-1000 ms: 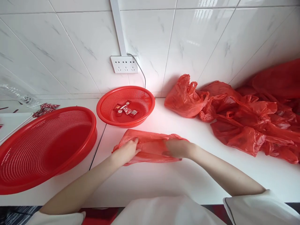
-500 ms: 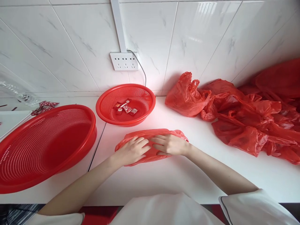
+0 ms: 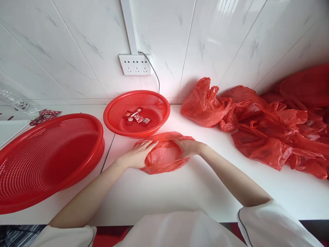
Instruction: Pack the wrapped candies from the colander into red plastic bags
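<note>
A thin red plastic bag [image 3: 164, 168] lies on the white counter in front of me, its mouth spread into a round opening. My left hand [image 3: 137, 154] rests at the left side of that opening, fingers stretched out over the film. At the right side, my right hand [image 3: 189, 148] presses against the bag with its fingers reaching inward, partly hidden by the plastic. Both hands look open, and nothing but the bag touches them. Just behind the bag stands a small red perforated basket [image 3: 109, 120] with several small red packets [image 3: 138, 118] inside.
A larger red basket [image 3: 96, 128] fills the left of the counter [image 3: 164, 199]. Beyond it are patterned red wrappers [image 3: 47, 116], a white tray [image 3: 12, 128] and a clear plastic bottle [image 3: 23, 104]. Red plastic bags [image 3: 267, 127] are heaped at right. A socket panel [image 3: 135, 65] is on the tiled wall.
My hands have moved apart from the middle of the bag to its two sides. The bag has shifted slightly away from me, and its mouth has widened.
</note>
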`<state>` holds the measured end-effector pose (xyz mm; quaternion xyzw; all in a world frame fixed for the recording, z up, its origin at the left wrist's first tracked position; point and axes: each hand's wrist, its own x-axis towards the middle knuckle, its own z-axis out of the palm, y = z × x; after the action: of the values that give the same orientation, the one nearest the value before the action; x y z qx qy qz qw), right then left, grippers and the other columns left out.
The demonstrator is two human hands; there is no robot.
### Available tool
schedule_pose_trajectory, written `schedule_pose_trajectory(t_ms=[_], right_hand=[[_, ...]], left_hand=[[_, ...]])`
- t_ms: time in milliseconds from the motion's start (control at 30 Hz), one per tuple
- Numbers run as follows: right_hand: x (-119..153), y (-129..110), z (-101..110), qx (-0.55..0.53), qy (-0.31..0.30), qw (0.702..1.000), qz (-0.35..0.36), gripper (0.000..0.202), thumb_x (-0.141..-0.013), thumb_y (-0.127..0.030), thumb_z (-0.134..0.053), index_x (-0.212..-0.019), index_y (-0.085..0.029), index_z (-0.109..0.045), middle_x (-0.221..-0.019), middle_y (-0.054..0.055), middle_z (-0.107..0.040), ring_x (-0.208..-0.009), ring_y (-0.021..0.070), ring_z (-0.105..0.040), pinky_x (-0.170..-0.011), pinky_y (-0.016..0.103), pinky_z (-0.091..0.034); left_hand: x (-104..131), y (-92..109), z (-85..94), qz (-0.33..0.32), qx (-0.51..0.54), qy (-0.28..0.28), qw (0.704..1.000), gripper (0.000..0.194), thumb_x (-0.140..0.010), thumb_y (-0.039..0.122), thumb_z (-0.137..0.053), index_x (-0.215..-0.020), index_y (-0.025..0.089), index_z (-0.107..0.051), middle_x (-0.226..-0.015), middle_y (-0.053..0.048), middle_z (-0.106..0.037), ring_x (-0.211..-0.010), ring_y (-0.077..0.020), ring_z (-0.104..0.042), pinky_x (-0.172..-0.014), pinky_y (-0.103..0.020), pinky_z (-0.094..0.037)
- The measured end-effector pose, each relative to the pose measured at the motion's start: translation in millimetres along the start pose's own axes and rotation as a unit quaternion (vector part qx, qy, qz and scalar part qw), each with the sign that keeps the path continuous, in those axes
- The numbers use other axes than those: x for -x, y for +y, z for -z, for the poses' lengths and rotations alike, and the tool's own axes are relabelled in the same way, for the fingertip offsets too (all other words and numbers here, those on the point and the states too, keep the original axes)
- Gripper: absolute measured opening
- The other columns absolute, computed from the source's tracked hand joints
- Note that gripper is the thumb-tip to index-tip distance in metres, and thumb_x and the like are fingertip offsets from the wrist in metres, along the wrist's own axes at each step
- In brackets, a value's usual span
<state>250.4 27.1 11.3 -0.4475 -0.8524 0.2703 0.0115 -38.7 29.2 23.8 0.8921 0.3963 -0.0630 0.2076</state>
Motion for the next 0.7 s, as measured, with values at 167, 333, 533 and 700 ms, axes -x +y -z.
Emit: schedule_pose_trajectory(t_ms=[167,333,533,700], right_hand=[[4,7,-10,-0.027,-0.022,0.999,0.002,0.108,-0.067,-0.034,-0.069,-0.153,-0.021,-0.005,-0.144,0.012,-0.046,-0.124,0.0288,-0.050,-0.092,0.031,-0.045],[7,-1,-7,-0.012,-0.038,0.999,-0.016,0.097,-0.072,-0.032,-0.065,-0.152,-0.015,-0.014,-0.148,0.016,-0.038,-0.130,0.0323,-0.044,-0.095,0.032,-0.044],[15,-48,24,-0.037,0.008,0.994,0.101,0.050,-0.088,-0.034,-0.054,-0.137,-0.025,-0.049,-0.128,0.006,-0.061,-0.114,0.0245,-0.059,-0.094,0.037,-0.046],[24,-93,55,-0.070,0.025,0.980,0.183,0.048,-0.089,-0.031,-0.055,-0.136,-0.026,-0.049,-0.123,0.004,-0.064,-0.108,0.0212,-0.061,-0.091,0.034,-0.046]], left_hand=[[-3,-13,-5.2,0.005,0.093,-0.027,0.995,0.102,-0.064,0.042,-0.072,-0.151,0.030,-0.020,-0.157,-0.005,-0.022,-0.142,-0.0339,-0.023,-0.111,-0.046,-0.030],[-16,-9,-10.9,0.004,0.310,0.146,0.939,0.058,-0.066,0.049,-0.072,-0.116,0.020,-0.065,-0.132,-0.011,-0.058,-0.122,-0.0276,-0.051,-0.100,-0.036,-0.043],[-28,6,6.3,0.227,0.685,0.198,0.663,0.064,-0.079,0.074,-0.038,-0.080,0.013,-0.059,-0.057,-0.006,-0.062,-0.032,-0.0066,-0.041,-0.031,-0.018,-0.025],[-36,17,22.8,0.181,0.814,0.120,0.539,0.032,-0.085,0.035,-0.045,-0.087,0.007,-0.060,-0.085,-0.018,-0.071,-0.075,-0.0198,-0.069,-0.060,-0.025,-0.054]])
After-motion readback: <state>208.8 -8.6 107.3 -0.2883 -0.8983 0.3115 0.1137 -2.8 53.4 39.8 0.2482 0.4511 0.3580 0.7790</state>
